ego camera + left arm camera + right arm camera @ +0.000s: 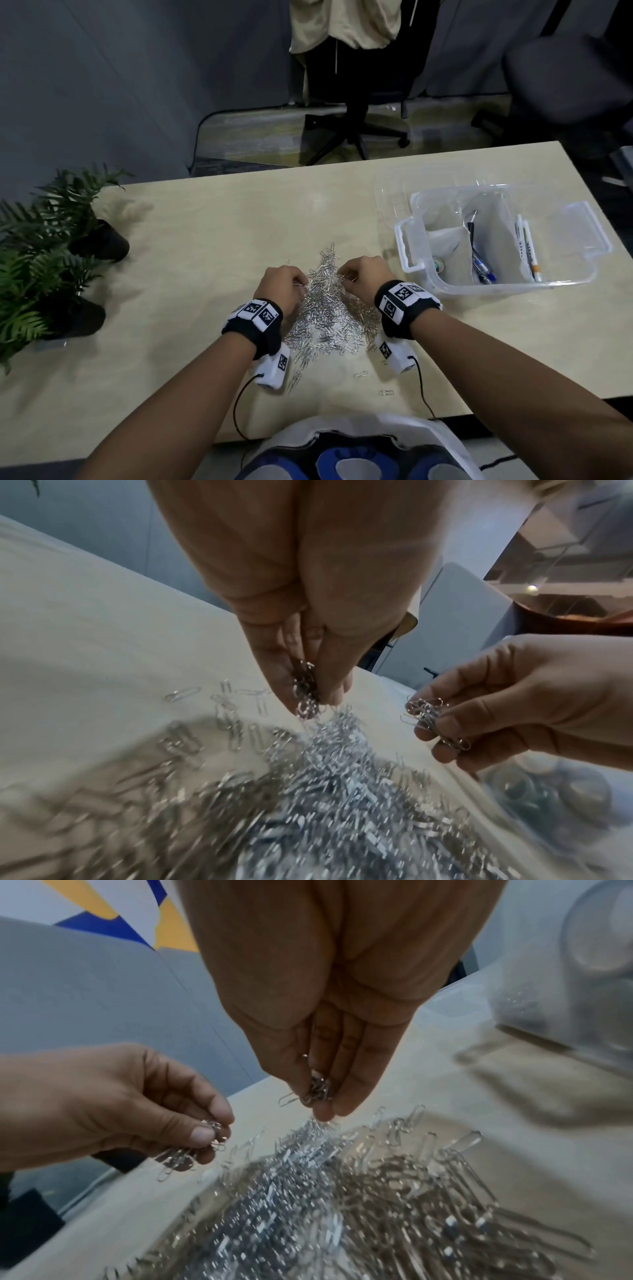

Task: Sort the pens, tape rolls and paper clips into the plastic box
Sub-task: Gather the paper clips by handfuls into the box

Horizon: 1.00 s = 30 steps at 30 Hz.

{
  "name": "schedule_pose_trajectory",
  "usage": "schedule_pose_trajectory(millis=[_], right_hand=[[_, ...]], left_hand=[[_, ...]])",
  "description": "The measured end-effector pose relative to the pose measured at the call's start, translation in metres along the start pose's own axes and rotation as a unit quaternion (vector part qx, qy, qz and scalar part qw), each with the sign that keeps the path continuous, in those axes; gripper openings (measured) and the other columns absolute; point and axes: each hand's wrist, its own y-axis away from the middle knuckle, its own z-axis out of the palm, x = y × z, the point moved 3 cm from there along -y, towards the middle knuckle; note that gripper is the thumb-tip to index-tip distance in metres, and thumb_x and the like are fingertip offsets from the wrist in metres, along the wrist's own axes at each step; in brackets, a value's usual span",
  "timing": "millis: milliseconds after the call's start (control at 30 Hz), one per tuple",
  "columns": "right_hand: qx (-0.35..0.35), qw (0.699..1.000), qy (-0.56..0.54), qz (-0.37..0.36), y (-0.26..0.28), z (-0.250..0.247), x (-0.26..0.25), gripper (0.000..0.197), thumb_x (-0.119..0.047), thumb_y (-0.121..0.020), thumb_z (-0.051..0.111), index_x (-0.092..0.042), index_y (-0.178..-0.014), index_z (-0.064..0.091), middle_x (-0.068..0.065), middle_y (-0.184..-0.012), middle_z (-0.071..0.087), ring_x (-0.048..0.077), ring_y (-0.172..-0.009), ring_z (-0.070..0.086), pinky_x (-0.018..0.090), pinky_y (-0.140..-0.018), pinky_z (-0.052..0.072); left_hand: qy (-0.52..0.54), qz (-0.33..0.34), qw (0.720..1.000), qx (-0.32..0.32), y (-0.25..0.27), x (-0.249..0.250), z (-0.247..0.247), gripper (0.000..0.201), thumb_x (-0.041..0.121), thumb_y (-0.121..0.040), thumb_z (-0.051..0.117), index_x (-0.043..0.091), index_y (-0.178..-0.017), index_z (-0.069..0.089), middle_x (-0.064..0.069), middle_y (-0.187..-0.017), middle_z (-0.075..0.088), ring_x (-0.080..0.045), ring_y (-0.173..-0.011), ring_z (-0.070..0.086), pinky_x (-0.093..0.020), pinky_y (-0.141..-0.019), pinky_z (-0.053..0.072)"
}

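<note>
Spanning most of the head view, a pale wooden tabletop point(205, 219), carrying everything the task concerns. Standing at its right side, a clear plastic box point(582, 274) with dividers, open at the top, its handle end turned toward the hands; lying inside, several pens point(481, 263) in the middle and right compartments and a tape roll point(437, 266) low in the left compartment. Resting beyond the box, touching or just beside it, a clear lid point(394, 195). Crowding the tabletop's left edge, two dark pots of fern-like plants point(44, 246), well apart from the work. Beyond the far edge, a black office chair point(359, 113) draped with pale cloth.

Heaped at the centre, just left of the box, a wide pile of silver paper clips point(329, 308), with a few strays point(359, 374) lying nearer the body. Poised over the pile's far end, the left hand point(282, 291) and right hand point(363, 279), close together, wrists banded with marker-tagged straps. Pinching a small bunch of clips, the left fingers point(274, 669), curled with tips close above the heap. Gripping another tangled bunch, the right fingers point(356, 1085), thumb pressed against them, tips also close above the pile. Between hands and box, only bare tabletop and the box's near wall and handle.
</note>
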Motion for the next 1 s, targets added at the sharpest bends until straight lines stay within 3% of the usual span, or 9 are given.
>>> schedule_pose_trajectory(millis=[100,200,267,433,533,667,800,867,1000], right_hand=[[0.01,1.0,-0.022,-0.009,0.005,-0.013,-0.007,0.024,-0.015,-0.085,0.073,-0.018,-0.108,0.075,0.001,-0.098,0.075,0.008,-0.082,0.063,0.015,-0.075,0.045],[0.032,0.998,-0.051,-0.019,0.012,-0.03,-0.014,0.02,-0.016,-0.083,0.074,-0.019,-0.103,0.076,0.0,-0.095,0.075,0.006,-0.078,0.061,0.014,-0.073,0.044],[0.047,0.995,-0.078,-0.027,0.019,-0.047,-0.019,0.018,-0.015,-0.083,0.074,-0.019,-0.101,0.077,0.0,-0.092,0.075,0.008,-0.078,0.064,0.017,-0.076,0.049],[0.111,0.984,-0.132,-0.034,0.037,-0.105,-0.019,0.014,-0.011,-0.084,0.073,-0.015,-0.096,0.076,-0.003,-0.08,0.071,0.015,-0.078,0.07,0.027,-0.079,0.056],[0.171,0.976,-0.134,-0.003,0.044,-0.144,-0.003,0.013,-0.011,-0.083,0.074,-0.017,-0.095,0.075,-0.002,-0.078,0.071,0.015,-0.074,0.068,0.022,-0.072,0.052],[0.212,0.97,-0.093,0.077,0.044,-0.184,0.036,0.016,-0.011,-0.082,0.071,-0.02,-0.094,0.075,0.0,-0.084,0.072,0.019,-0.081,0.068,0.031,-0.082,0.055],[0.21,0.967,-0.051,0.135,0.037,-0.201,0.066,0.012,-0.013,-0.084,0.071,-0.018,-0.093,0.076,0.003,-0.093,0.073,0.02,-0.088,0.065,0.024,-0.078,0.049],[0.203,0.965,-0.057,0.155,0.032,-0.203,0.074,0.009,-0.016,-0.086,0.071,-0.018,-0.093,0.077,0.005,-0.092,0.073,0.02,-0.087,0.066,0.023,-0.074,0.047],[0.194,0.965,-0.069,0.165,0.02,-0.203,0.077,0.013,-0.014,-0.087,0.068,-0.022,-0.085,0.078,0.006,-0.085,0.075,0.022,-0.082,0.07,0.031,-0.078,0.059]], left_hand=[[0.005,0.011,1.0,0.015,-0.006,0.012,-0.007,0.015,0.007,-0.084,0.072,0.019,-0.092,0.076,-0.001,-0.096,0.071,-0.013,-0.083,0.064,-0.021,-0.078,0.048],[0.02,0.032,0.999,0.036,-0.013,0.031,-0.022,0.018,0.005,-0.084,0.072,0.022,-0.086,0.076,0.0,-0.091,0.073,-0.011,-0.081,0.067,-0.022,-0.078,0.053],[0.042,0.05,0.996,0.056,-0.019,0.05,-0.037,0.018,0.006,-0.082,0.074,0.023,-0.083,0.075,0.001,-0.085,0.073,-0.011,-0.077,0.068,-0.023,-0.078,0.056],[0.081,0.117,0.986,0.086,-0.032,0.118,-0.068,0.018,0.006,-0.08,0.077,0.023,-0.081,0.073,0.003,-0.076,0.07,-0.009,-0.066,0.065,-0.012,-0.065,0.05],[0.085,0.177,0.978,0.066,-0.034,0.17,-0.067,0.013,0.008,-0.082,0.075,0.02,-0.084,0.074,0.002,-0.076,0.072,-0.012,-0.066,0.067,-0.014,-0.063,0.05],[0.043,0.246,0.968,0.017,-0.036,0.233,-0.048,0.012,0.008,-0.084,0.072,0.019,-0.085,0.073,0.006,-0.075,0.068,-0.009,-0.067,0.064,-0.021,-0.069,0.053],[-0.008,0.249,0.968,-0.01,-0.046,0.268,-0.023,0.009,0.008,-0.085,0.072,0.017,-0.086,0.073,0.008,-0.07,0.064,-0.011,-0.065,0.064,-0.021,-0.066,0.048],[-0.034,0.243,0.969,-0.023,-0.051,0.277,-0.011,0.011,0.007,-0.085,0.071,0.017,-0.084,0.073,0.002,-0.076,0.068,-0.015,-0.069,0.068,-0.024,-0.069,0.051],[-0.079,0.24,0.967,-0.029,-0.06,0.286,0.001,0.016,0.004,-0.086,0.068,0.017,-0.09,0.075,-0.004,-0.093,0.072,-0.02,-0.083,0.068,-0.029,-0.078,0.056]])
